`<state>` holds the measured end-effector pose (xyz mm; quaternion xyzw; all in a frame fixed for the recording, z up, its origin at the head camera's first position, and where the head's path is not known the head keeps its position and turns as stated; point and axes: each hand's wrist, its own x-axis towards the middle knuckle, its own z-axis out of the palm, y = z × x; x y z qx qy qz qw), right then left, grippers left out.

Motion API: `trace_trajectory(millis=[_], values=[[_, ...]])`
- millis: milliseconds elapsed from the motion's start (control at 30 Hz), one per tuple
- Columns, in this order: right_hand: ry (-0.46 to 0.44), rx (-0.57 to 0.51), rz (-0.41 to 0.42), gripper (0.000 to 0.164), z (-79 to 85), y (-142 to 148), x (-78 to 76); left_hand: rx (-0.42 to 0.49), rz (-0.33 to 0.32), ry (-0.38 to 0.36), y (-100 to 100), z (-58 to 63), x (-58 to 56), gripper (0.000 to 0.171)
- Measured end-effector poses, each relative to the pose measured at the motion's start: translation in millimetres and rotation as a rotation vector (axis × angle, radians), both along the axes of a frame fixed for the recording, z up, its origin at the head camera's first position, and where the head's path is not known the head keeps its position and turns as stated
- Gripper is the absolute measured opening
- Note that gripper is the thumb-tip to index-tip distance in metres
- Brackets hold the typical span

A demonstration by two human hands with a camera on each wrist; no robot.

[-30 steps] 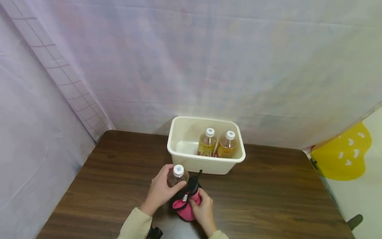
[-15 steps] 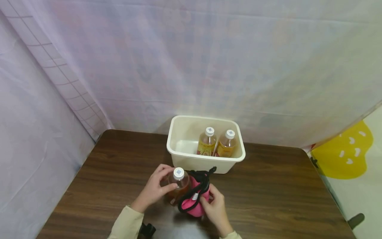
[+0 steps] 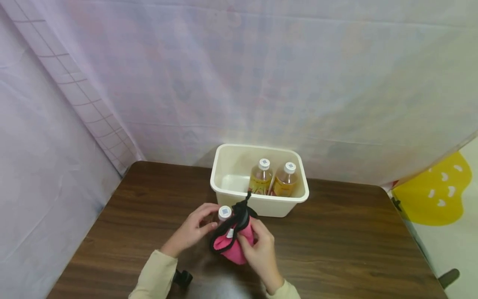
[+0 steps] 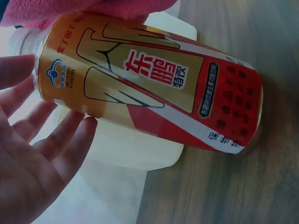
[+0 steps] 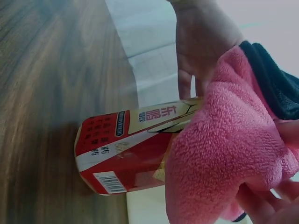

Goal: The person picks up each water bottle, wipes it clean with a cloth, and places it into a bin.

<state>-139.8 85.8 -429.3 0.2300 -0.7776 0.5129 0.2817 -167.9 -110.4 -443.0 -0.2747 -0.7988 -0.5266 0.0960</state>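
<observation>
A bottle (image 4: 154, 84) with a gold and red label stands upright on the table, its white cap (image 3: 225, 212) showing in the head view. My left hand (image 3: 192, 232) holds it near the neck, thumb in front and fingers behind. In my right hand (image 3: 259, 249) I pinch a pink fleecy pouch (image 5: 224, 149) with black trim. A black cord end (image 3: 244, 201) sticks up from the pouch's top. The pouch is close beside the bottle and, in the head view, hides most of its body.
A cream plastic tub (image 3: 257, 204) stands just beyond my hands, against the curtain (image 3: 276, 83). Two similar white-capped bottles, one on the left (image 3: 260, 178) and one on the right (image 3: 284, 182), stand in its right half. Brown wooden table (image 3: 347, 232) extends to both sides.
The pouch swung right, uncovering the bottle, then came back left and slightly up over it in the head view. My left hand stays at the bottle, its thumb drawn back left.
</observation>
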Motion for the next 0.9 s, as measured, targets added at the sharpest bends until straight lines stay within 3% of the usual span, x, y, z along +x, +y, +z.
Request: trace_trajectory(millis=[100, 200, 367, 533, 900], values=[[0.04, 0.045, -0.031, 0.041, -10.8, 0, -6.9, -0.008, 0.005, -0.002, 0, -0.1, -0.3, 0.034], [0.039, 0.084, -0.073, 0.038, -10.5, -2, -7.9, 0.008, 0.021, 0.005, 2, -1.5, -0.4, 0.036], [0.002, 0.13, -0.113, 0.038, -12.1, -4, -8.3, 0.051, 0.043, -0.063, 5, -3.0, 0.9, 0.038], [0.033, 0.195, -0.163, 0.038, -16.3, -7, -5.3, 0.11, 0.043, -0.089, 8, -5.9, 2.8, 0.038], [0.107, 0.186, -0.254, 0.042, -46.9, -13, 2.1, 0.141, 0.1, -0.147, 10, -9.8, 5.2, 0.035]])
